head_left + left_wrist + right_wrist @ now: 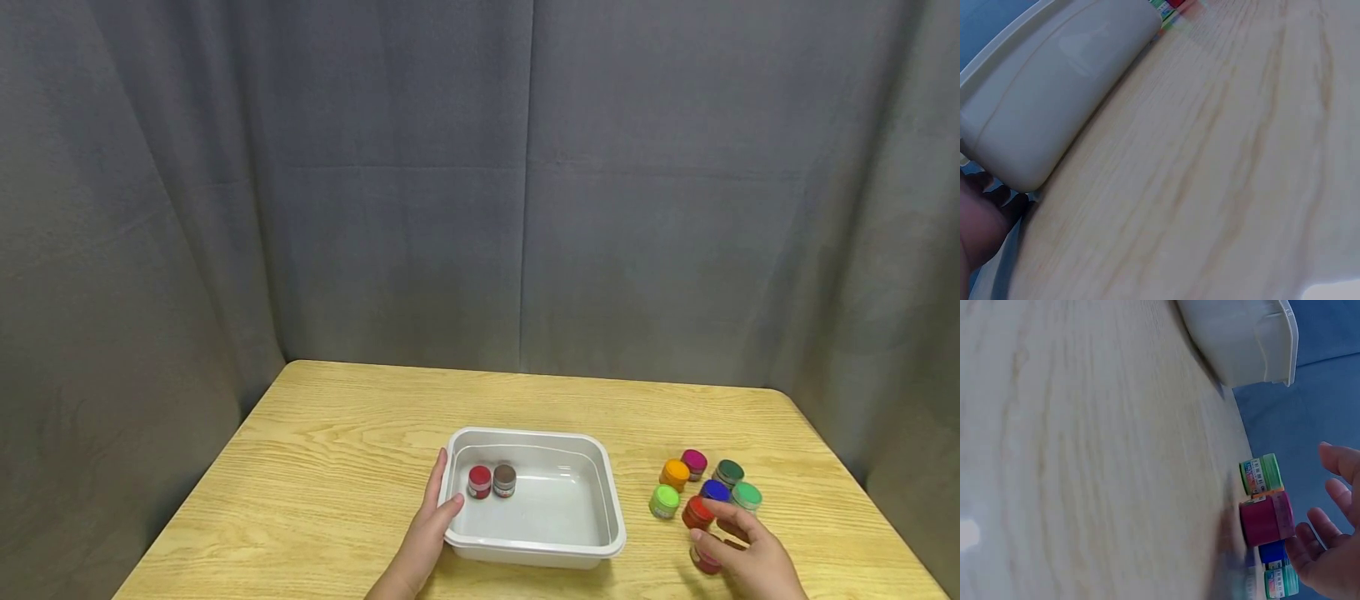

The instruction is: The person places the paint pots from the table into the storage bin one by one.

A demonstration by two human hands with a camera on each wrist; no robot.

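My left hand (430,533) grips the left wall of a white plastic tub (536,550), the thumb over its rim and the fingers along the outside. Inside the tub, toward its left end, a red-lidded paint jar (479,482) and a brown-lidded paint jar (505,481) stand side by side. Over at the right, my right hand (750,554) hovers above the nearest jar of a group, thumb and fingers spread apart. That dark pink paint jar (1266,519) stands on the table, partly hidden under the hand in the head view. A red paint jar (697,512) lies just beyond the fingertips.
Behind these stand several more jars: light green (664,502), orange (674,475), magenta (693,463), dark green (728,473), blue (715,492) and mint green (746,497). All are on a wooden table (315,467). Grey curtains (405,192) enclose its back and sides.
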